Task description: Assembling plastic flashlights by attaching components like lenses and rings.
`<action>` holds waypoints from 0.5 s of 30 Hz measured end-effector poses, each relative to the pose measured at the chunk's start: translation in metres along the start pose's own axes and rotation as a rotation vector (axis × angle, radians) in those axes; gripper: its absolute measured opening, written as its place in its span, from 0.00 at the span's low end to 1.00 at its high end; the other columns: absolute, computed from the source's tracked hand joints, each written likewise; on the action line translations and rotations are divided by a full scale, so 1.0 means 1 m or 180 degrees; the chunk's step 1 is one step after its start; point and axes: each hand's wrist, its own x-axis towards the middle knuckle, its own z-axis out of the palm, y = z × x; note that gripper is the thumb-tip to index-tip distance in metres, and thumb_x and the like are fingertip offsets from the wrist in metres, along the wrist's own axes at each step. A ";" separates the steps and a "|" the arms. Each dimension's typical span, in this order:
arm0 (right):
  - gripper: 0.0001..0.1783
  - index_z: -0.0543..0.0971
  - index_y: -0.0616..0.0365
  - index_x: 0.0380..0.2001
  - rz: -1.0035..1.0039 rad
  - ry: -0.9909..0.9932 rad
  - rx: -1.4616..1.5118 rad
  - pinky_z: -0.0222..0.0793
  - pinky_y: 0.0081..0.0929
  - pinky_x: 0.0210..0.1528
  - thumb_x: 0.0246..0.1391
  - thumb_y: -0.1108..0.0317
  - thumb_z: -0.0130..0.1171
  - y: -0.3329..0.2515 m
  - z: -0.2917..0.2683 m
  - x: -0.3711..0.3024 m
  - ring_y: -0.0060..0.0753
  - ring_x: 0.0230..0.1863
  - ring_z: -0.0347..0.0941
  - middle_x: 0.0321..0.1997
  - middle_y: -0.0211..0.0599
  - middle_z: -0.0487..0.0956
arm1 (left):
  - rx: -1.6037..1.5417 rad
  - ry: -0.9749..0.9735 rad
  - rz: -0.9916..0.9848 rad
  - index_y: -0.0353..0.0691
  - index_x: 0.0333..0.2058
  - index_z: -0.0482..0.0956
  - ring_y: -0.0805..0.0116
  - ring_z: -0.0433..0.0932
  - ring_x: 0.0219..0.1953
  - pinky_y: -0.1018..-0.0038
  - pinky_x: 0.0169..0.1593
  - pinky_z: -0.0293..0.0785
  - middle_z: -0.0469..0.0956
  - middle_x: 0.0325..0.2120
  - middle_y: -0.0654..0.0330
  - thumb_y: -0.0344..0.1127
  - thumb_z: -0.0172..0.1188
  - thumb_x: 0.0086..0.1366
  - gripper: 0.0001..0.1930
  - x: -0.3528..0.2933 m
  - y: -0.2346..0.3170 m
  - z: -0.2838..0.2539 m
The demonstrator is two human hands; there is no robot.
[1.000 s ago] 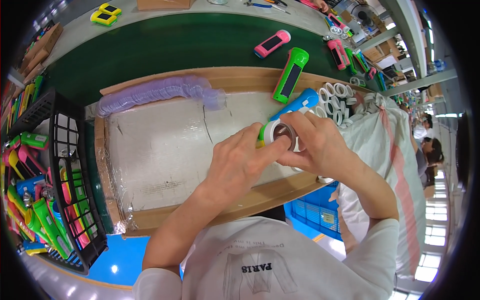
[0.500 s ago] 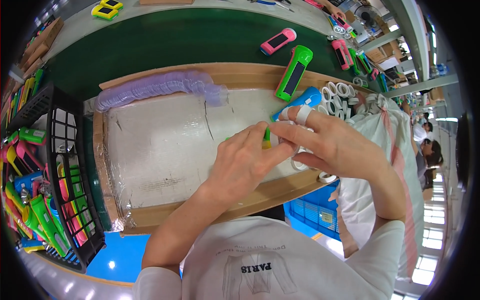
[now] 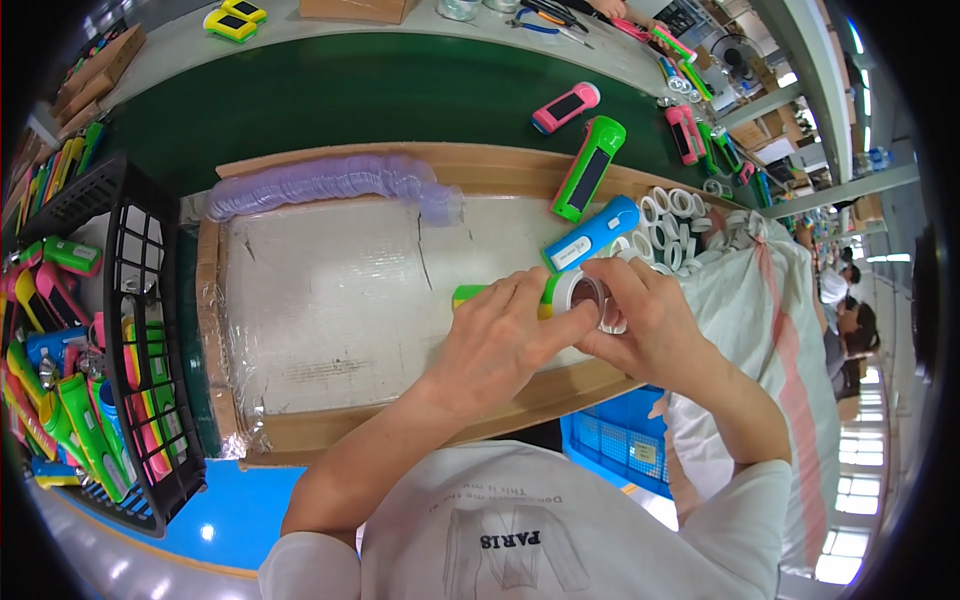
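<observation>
My left hand [image 3: 498, 335] is closed around a green and yellow flashlight [image 3: 468, 296], mostly hidden under the fingers. Its wide end points right, with a white ring [image 3: 566, 290] around the opening. From the right, my right hand [image 3: 650, 318] pinches the rim of that ring, thumb below and fingers above. A clear round edge shows inside the ring; I cannot tell if it is a separate lens. Just beyond my hands lies a blue flashlight [image 3: 592, 234], with a green flashlight [image 3: 590, 168] farther back on the tray's edge.
A cardboard tray [image 3: 330, 300] holds a row of clear purplish discs [image 3: 320, 186] and loose white rings [image 3: 672, 228]. At left stands a black basket [image 3: 150, 350] of colourful flashlights. A white sack [image 3: 750, 330] is at right. A pink flashlight [image 3: 566, 107] lies on the green belt [image 3: 350, 85].
My right hand has drawn down and right, its fingers now curled on the ring. The flashlight's ringed end and the blue flashlight have come into fuller view. The whole scene has shifted slightly down.
</observation>
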 end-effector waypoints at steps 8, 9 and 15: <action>0.30 0.73 0.60 0.48 -0.0172 0.0131 0.0075 0.75 0.36 0.31 0.40 0.69 0.72 -0.004 0.004 -0.005 0.47 0.32 0.77 0.31 0.44 0.75 | -0.0030 -0.0147 0.0056 0.53 0.40 0.79 0.52 0.80 0.40 0.65 0.39 0.79 0.75 0.41 0.45 0.31 0.63 0.52 0.15 -0.008 0.007 0.002; 0.27 0.74 0.61 0.46 -0.0015 0.0243 0.0207 0.74 0.36 0.29 0.40 0.69 0.71 -0.003 0.008 -0.009 0.46 0.31 0.77 0.29 0.43 0.74 | -0.0096 -0.0252 0.0019 0.52 0.43 0.77 0.48 0.79 0.43 0.62 0.43 0.79 0.73 0.42 0.43 0.31 0.60 0.54 0.15 -0.007 0.007 0.003; 0.31 0.71 0.60 0.52 -0.0713 -0.0445 -0.0646 0.74 0.36 0.28 0.43 0.67 0.69 -0.008 -0.004 -0.002 0.45 0.30 0.76 0.29 0.43 0.74 | -0.0369 -0.0448 0.0007 0.52 0.43 0.78 0.49 0.79 0.44 0.60 0.44 0.79 0.74 0.42 0.44 0.32 0.61 0.54 0.16 -0.011 0.001 -0.005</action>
